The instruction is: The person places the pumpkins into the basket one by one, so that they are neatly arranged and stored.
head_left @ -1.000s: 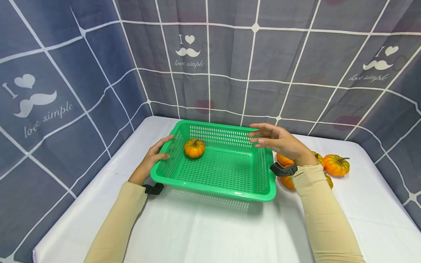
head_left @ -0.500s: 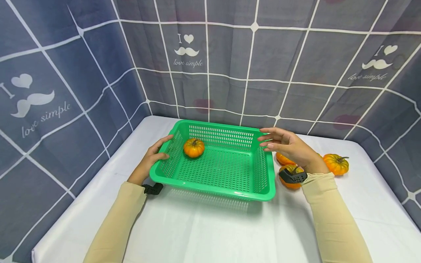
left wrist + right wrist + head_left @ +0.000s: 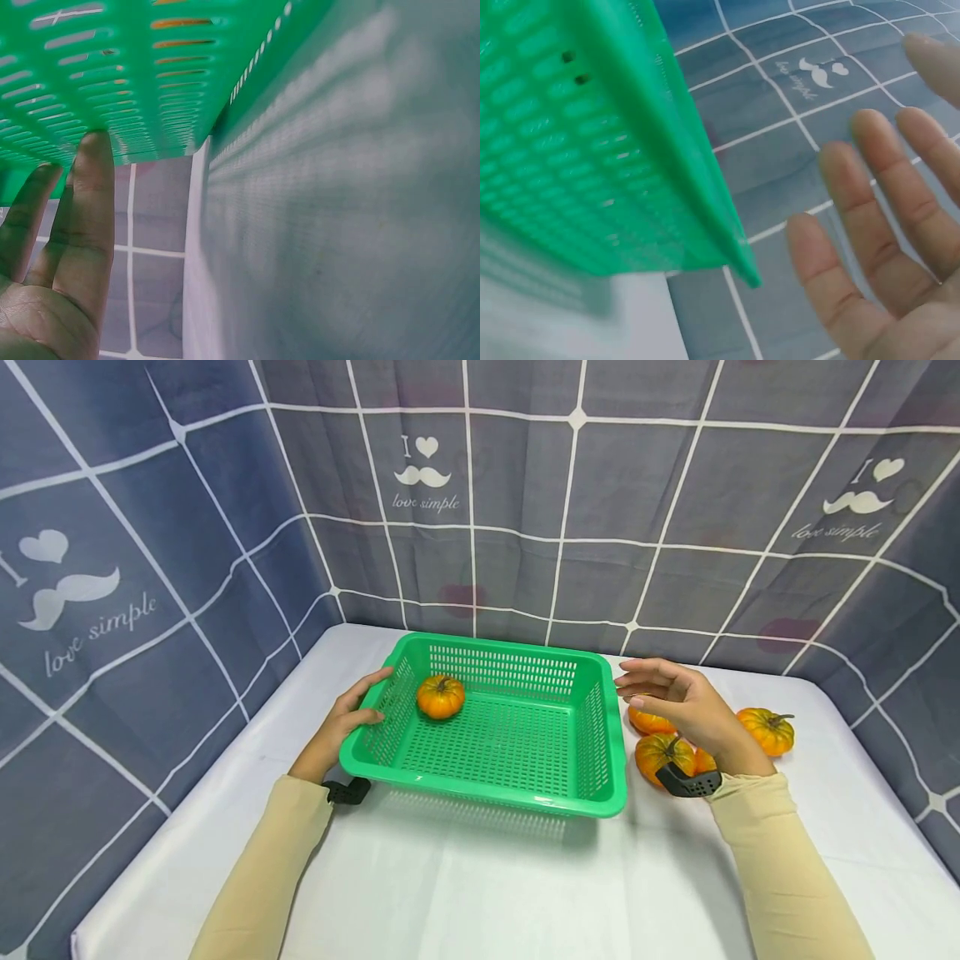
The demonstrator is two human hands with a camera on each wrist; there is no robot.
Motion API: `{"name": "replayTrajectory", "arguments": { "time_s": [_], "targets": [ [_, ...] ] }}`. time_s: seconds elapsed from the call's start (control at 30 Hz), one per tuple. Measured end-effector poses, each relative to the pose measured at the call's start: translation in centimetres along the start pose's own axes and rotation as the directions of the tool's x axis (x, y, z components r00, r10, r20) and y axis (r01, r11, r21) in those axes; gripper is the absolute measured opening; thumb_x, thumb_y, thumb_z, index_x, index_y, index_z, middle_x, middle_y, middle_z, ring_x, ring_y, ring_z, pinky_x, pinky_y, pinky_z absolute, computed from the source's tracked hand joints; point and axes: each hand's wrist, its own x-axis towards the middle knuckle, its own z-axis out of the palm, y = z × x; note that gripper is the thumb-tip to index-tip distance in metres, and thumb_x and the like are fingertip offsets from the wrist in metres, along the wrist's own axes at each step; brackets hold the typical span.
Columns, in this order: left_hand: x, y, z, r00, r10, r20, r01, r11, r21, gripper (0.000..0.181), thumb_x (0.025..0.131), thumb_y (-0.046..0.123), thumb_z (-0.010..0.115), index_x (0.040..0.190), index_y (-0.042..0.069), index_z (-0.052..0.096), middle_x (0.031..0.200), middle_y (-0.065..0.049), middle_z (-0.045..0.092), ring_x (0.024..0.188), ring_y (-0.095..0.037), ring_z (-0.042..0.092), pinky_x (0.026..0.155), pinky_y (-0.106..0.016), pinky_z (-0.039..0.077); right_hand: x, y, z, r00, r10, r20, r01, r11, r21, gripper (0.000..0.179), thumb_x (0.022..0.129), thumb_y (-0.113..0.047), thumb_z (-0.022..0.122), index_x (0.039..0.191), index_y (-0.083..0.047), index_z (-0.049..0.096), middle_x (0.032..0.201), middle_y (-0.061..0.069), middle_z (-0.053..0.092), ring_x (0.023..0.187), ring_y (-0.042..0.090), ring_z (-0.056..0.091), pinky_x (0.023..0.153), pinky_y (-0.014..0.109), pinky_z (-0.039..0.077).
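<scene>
A green plastic basket [image 3: 495, 802] with slotted walls is in the middle of the head view. Inside, near its left end, sits a small orange pumpkin [image 3: 441, 697]. My left hand [image 3: 337, 722] holds the basket's left rim, thumb over the edge. In the left wrist view its fingers [image 3: 86, 202] lie against the outside of the slotted wall. My right hand [image 3: 686, 706] hangs just beyond the basket's right rim, holding nothing. Its fingers [image 3: 877, 247] are spread and relaxed in the right wrist view, apart from the basket. Below and around this hand lie several more pumpkins [image 3: 663, 756], one partly hidden by the wrist.
Another pumpkin [image 3: 767, 732] lies farthest right, past the right hand. Everything stands on a white-covered table [image 3: 480, 893]. Behind it and along both sides hangs a grey-blue checked curtain [image 3: 517, 477].
My right hand has moved right, from above the basket's right end to outside its rim, uncovering some of the pumpkins. My left hand, the basket and the pumpkin inside stay in place.
</scene>
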Motion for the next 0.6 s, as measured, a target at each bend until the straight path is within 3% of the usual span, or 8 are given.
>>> {"name": "replayTrajectory", "arguments": {
  "time_s": [0.37,0.6],
  "targets": [
    [-0.2,0.1,-0.1,1.0,0.005,0.005,-0.005,1.0,0.012,0.076,0.097,0.001,0.05,0.17,0.012,0.034,0.165,-0.026,0.032,0.112,-0.023,0.055,0.085,-0.03,0.058,-2.3,0.4,-0.8,0.993,-0.073,-0.093,0.061,0.991,-0.117,0.045,0.099,0.014,0.065,0.137,-0.008,0.071,0.124,-0.006,0.076,0.112,0.008,0.072,0.092,0.02,0.057],
    [0.0,0.1,0.0,1.0,0.004,-0.002,-0.004,1.0,0.015,0.077,0.096,0.001,0.049,0.17,0.011,0.034,0.166,-0.024,0.031,0.115,-0.024,0.053,0.087,-0.029,0.057,-3.8,1.2,-1.2,0.97,-0.139,-0.201,0.114,0.985,-0.132,0.048,0.096,0.019,0.066,0.138,-0.002,0.069,0.124,-0.003,0.076,0.114,0.009,0.071,0.098,0.017,0.053]
  ]
}}
